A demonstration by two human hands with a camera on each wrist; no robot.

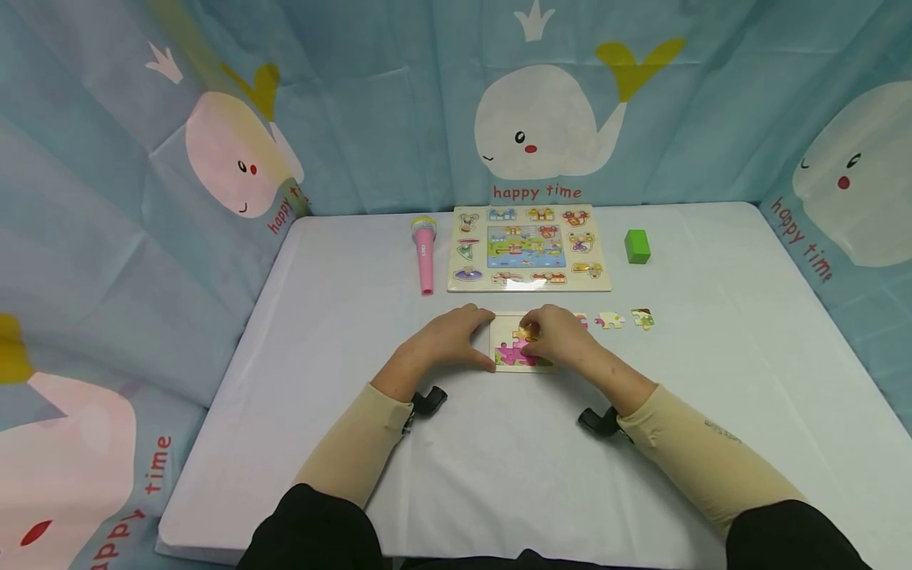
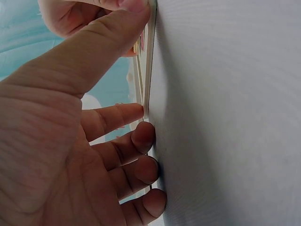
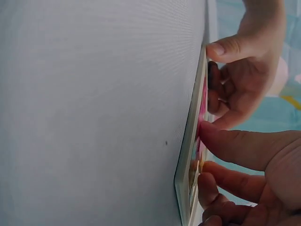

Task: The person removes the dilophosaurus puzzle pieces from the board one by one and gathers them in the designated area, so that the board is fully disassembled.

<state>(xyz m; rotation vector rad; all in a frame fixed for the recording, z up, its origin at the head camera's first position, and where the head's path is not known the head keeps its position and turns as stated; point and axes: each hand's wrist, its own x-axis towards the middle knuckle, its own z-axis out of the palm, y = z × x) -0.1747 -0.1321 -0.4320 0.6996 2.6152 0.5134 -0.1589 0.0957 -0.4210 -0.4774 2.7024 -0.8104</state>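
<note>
A small wooden jigsaw board lies on the table, its lower part filled with pink, yellow and green pieces. My left hand holds the board's left side, thumb at the near corner and index finger at the far one. In the left wrist view its other fingers rest on the cloth beyond the board. Over the board's right part, my right hand pinches a jigsaw piece against the board. Its thumb touches the pink area and its index finger a yellow part; the hand partly covers the piece.
Loose jigsaw pieces lie in a row right of the board, one partly behind the right hand. Farther back are a pink toy microphone, a larger picture puzzle board and a green block. A whale-print curtain surrounds the white table.
</note>
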